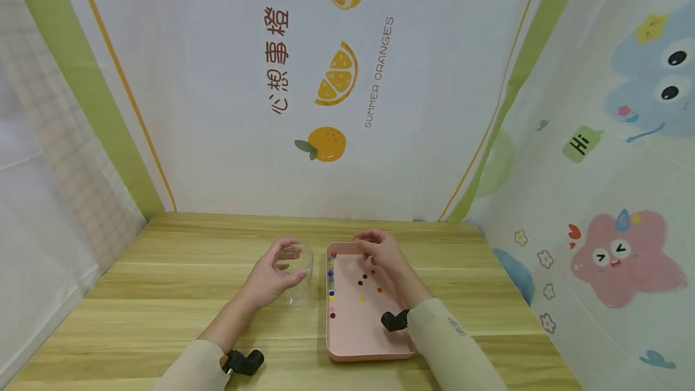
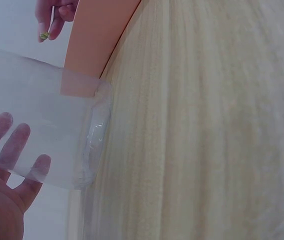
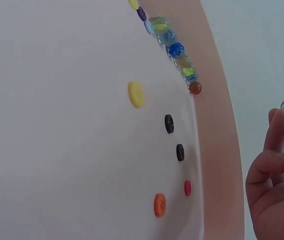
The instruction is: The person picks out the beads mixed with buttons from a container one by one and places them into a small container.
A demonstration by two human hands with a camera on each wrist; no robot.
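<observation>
My left hand (image 1: 266, 279) grips a clear, open-topped plastic jar (image 1: 298, 295), fingers and thumb around its upper part. It stands upright on the table, left of a pink tray (image 1: 347, 333); nothing shows inside the jar (image 2: 57, 107) in the left wrist view. Over the tray's far end, my right hand (image 1: 384, 252) pinches a small greenish-yellow marble (image 2: 44, 36) between thumb and fingertips. Below it on the tray floor lie scattered buttons: a yellow button (image 3: 136, 94), two black ones, a red button (image 3: 187, 188) and an orange button (image 3: 160, 205).
Along the tray's left wall runs a line of glass marbles (image 3: 176, 49), followed nearer by several buttons (image 1: 332, 305). The tray has low raised walls on a wood-grain table (image 1: 190, 294). Printed curtains (image 1: 228, 155) hang behind and at the sides.
</observation>
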